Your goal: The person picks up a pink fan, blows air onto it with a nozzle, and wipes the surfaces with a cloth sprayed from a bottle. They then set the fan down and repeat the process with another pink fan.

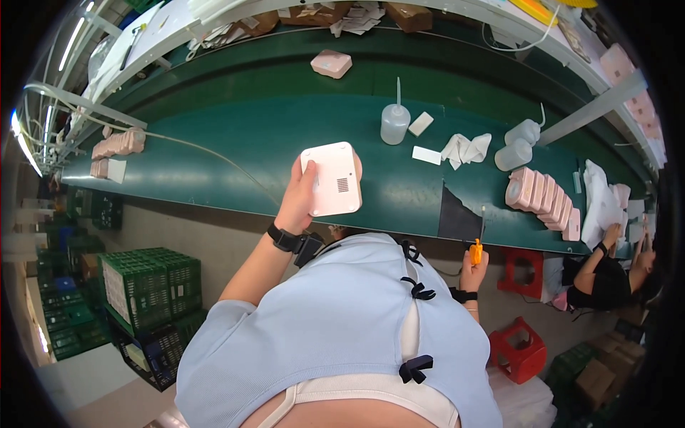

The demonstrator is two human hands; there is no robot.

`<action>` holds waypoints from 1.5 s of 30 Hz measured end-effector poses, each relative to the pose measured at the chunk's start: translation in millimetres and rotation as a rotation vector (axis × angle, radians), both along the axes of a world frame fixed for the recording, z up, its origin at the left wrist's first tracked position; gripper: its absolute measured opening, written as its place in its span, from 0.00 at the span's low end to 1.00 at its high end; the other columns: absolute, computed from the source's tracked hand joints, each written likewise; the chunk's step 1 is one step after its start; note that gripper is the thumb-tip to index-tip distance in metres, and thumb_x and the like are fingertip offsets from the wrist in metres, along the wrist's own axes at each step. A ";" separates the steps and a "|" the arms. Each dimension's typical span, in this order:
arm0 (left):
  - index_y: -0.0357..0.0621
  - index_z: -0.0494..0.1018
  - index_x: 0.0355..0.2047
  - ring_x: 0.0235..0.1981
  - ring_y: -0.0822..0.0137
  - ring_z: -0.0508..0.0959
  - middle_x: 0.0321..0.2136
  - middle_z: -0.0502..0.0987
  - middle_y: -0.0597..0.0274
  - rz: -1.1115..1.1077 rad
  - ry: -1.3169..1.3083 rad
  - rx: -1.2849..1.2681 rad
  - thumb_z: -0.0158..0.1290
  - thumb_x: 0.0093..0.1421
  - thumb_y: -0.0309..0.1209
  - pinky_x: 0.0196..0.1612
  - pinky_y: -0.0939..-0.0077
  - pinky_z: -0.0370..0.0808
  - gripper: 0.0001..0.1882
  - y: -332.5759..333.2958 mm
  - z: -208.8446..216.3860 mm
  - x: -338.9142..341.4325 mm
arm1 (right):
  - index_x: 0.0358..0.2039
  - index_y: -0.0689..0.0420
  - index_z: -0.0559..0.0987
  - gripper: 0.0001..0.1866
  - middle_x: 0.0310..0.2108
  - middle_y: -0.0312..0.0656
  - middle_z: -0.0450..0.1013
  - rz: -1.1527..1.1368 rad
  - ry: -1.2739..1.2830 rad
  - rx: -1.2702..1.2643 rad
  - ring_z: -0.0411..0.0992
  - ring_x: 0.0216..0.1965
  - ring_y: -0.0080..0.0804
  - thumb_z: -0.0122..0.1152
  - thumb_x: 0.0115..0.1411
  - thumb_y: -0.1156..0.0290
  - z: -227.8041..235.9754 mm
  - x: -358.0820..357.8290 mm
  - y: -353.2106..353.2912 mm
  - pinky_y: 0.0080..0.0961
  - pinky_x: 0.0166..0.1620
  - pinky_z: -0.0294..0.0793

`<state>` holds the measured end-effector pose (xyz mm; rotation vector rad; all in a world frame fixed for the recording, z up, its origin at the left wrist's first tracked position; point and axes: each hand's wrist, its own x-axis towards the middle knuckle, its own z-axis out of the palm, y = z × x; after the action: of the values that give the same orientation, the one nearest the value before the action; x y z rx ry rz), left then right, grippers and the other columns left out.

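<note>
My left hand (295,200) is closed around a pale pink, box-shaped device (333,189), raised over the near edge of the green bench. Its flat face is turned up, showing a small slotted grille and round feet at the corners. Further right, my right hand (474,274) grips an orange-handled tool (476,252) with a thin shaft pointing away from me. That shaft overlaps the edge of a black patch (457,215) on the bench; whether it touches the surface I cannot tell.
Squeeze bottles (394,124), a crumpled white cloth (467,149) and a row of pink devices (539,196) stand on the green bench (235,121). Another pink device (332,63) lies farther back. Green crates (150,285) are stacked left, red stools (519,349) right, where another person (606,282) sits.
</note>
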<state>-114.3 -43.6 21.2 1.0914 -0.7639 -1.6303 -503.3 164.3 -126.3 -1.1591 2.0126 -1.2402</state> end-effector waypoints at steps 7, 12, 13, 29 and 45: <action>0.44 0.54 0.62 0.51 0.64 0.73 0.54 0.66 0.55 -0.048 -0.020 -0.039 0.42 0.70 0.42 0.48 0.67 0.76 0.25 0.7 17.0 -32.7 | 0.42 0.62 0.75 0.15 0.40 0.36 0.72 -0.355 -0.215 -0.150 0.70 0.35 0.21 0.63 0.61 0.65 -91.2 -5.4 1.7 0.19 0.42 0.70; 0.42 0.59 0.60 0.44 0.64 0.76 0.51 0.67 0.53 -0.238 0.664 0.413 0.46 0.67 0.44 0.43 0.72 0.77 0.26 -4.7 8.9 -23.2 | 0.47 0.63 0.74 0.20 0.44 0.40 0.74 -0.423 -0.358 0.144 0.73 0.40 0.24 0.64 0.60 0.64 -132.1 -11.2 3.3 0.22 0.45 0.71; 0.42 0.59 0.60 0.44 0.64 0.76 0.51 0.67 0.53 -0.246 0.662 0.414 0.46 0.67 0.44 0.43 0.72 0.77 0.26 -5.6 4.7 -23.0 | 0.48 0.63 0.73 0.20 0.44 0.41 0.74 -0.378 -0.427 0.156 0.74 0.41 0.25 0.64 0.60 0.64 -139.0 -17.8 8.9 0.22 0.45 0.71; 0.41 0.60 0.60 0.50 0.61 0.75 0.54 0.69 0.54 -0.294 0.669 0.210 0.55 0.60 0.46 0.54 0.62 0.73 0.34 -31.6 -11.1 -18.1 | 0.51 0.62 0.72 0.21 0.39 0.42 0.76 0.237 -0.627 0.399 0.76 0.37 0.27 0.63 0.59 0.69 -32.5 17.8 -40.3 0.23 0.43 0.74; 0.40 0.70 0.50 0.52 0.55 0.72 0.49 0.72 0.53 -0.852 -0.783 -0.839 0.69 0.41 0.33 0.57 0.65 0.68 0.35 -216.9 -8.3 -27.3 | 0.54 0.62 0.70 0.28 0.42 0.37 0.74 0.059 -0.733 -0.235 0.70 0.35 0.19 0.65 0.52 0.77 159.0 119.4 -158.7 0.14 0.34 0.69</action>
<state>-141.7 -260.5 13.0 0.7611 -2.4153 -1.1886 -383.9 5.6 32.7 -0.6928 1.3061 -1.6039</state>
